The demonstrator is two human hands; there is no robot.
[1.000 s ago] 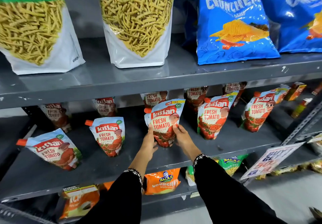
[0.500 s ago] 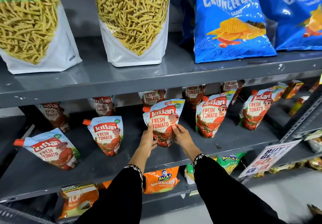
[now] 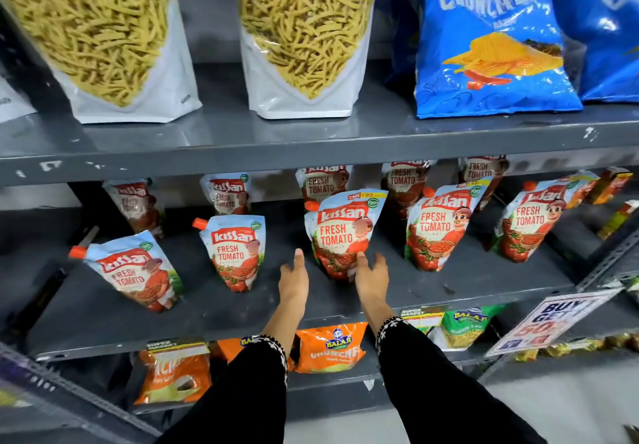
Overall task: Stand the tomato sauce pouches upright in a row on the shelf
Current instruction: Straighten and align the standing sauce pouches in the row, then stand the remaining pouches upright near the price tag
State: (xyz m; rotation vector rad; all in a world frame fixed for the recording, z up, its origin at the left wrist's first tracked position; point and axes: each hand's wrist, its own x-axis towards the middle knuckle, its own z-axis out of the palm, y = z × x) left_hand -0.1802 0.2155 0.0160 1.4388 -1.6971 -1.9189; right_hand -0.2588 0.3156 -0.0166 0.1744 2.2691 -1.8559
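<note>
Several Kissan tomato sauce pouches stand in a front row on the grey middle shelf (image 3: pixel 397 300). The centre pouch (image 3: pixel 340 232) stands upright between my hands. My left hand (image 3: pixel 294 276) hovers just left of its base, fingers straight, not touching it. My right hand (image 3: pixel 371 272) is at its lower right corner, fingers relaxed and holding nothing. Left of it stand a pouch (image 3: pixel 235 253) and a leaning pouch (image 3: pixel 138 271). Right of it stand a pouch (image 3: pixel 439 226) and another pouch (image 3: pixel 529 222). More pouches line the back row (image 3: pixel 228 193).
The upper shelf (image 3: pixel 311 139) carries Ratlam Sev bags (image 3: pixel 304 35) and blue Balaji chip bags (image 3: pixel 491 39) overhanging the middle shelf. Orange snack bags (image 3: pixel 328 347) sit on the lower shelf. A promo sign (image 3: pixel 549 319) hangs at the right front edge.
Both hands have let go of the centre pouch and drawn back a little from it. The pouch now stands on its own. The camera has moved closer to the shelf.
</note>
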